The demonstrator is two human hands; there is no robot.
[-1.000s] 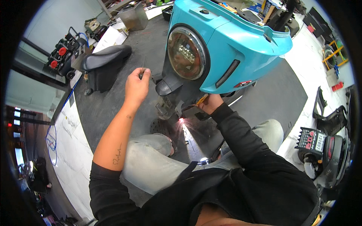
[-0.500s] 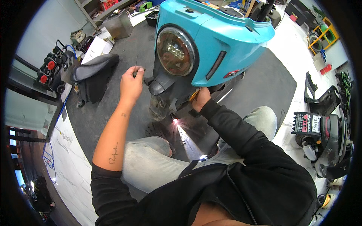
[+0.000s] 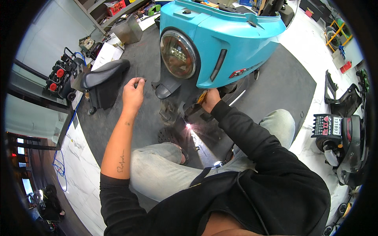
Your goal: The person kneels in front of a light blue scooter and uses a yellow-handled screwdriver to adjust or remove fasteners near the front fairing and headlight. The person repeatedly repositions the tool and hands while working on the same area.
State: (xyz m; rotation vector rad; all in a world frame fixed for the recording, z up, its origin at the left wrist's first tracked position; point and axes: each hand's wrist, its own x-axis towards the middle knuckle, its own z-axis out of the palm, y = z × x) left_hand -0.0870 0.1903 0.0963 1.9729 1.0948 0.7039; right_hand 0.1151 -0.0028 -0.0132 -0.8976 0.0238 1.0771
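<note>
My left hand is closed around a slim screwdriver, its thin shaft pointing up, left of the turquoise scooter front panel with its round headlight. Under the panel, my right hand is closed on a yellow item, partly hidden by fingers and bodywork. Dark scooter parts hang below the headlight. A small work light between my legs throws a beam toward a bright spot on these parts.
A black seat lies on the dark mat at left, with a compressor and blue hose beyond. A dark scooter and black fairings stand on the white floor at right. Shelves with tools line the back.
My left hand has moved slightly down and away from the headlight, still holding the tool. The view has shifted, raising the panel in the picture. My right hand stays beneath the panel.
</note>
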